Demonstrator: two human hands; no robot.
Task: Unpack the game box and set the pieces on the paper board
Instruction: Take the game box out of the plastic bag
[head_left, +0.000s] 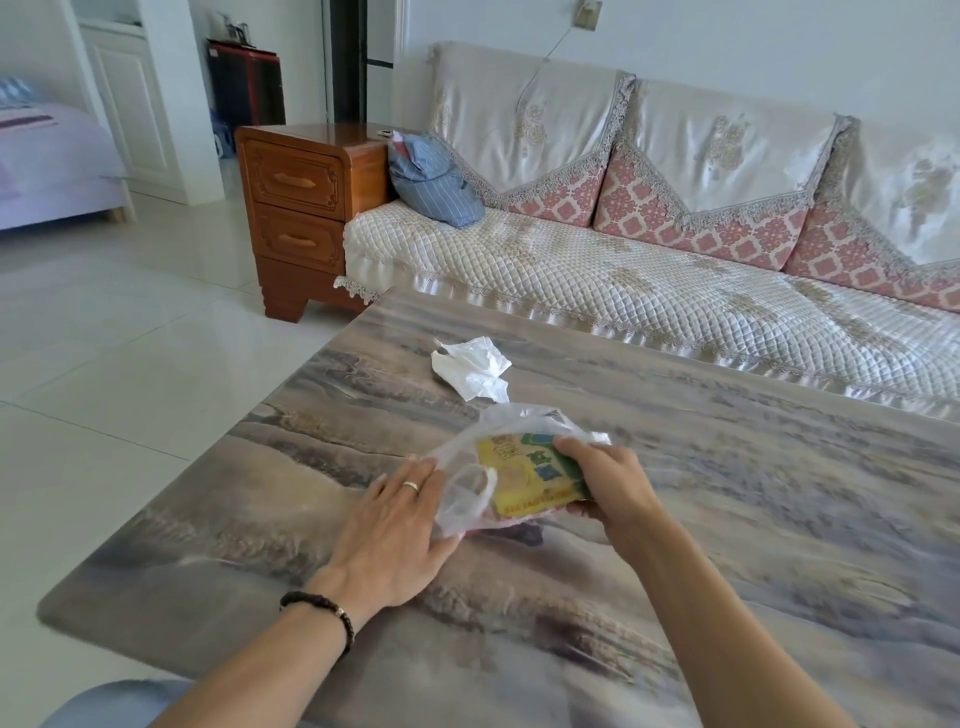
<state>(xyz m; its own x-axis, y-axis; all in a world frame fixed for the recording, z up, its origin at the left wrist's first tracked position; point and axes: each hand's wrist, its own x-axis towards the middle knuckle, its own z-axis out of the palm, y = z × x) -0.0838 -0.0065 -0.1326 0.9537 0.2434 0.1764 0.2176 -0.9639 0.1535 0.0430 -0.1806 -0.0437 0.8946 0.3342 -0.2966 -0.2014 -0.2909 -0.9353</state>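
Right hand (602, 475) grips game box (524, 475); left hand (400, 525) flat on bag (467, 483).

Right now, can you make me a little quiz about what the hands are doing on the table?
1. True or false: the yellow cardboard game box is completely out of the clear plastic bag.
2. Which hand grips the game box: A) the left hand, B) the right hand, or C) neither?
3. Fill in: the crumpled white plastic wrapper lies on the marbled table, between the game box and the ____.

Key
1. False: the bag is still around it.
2. B. The left hand lies flat on the bag, fingers straight.
3. Sofa.
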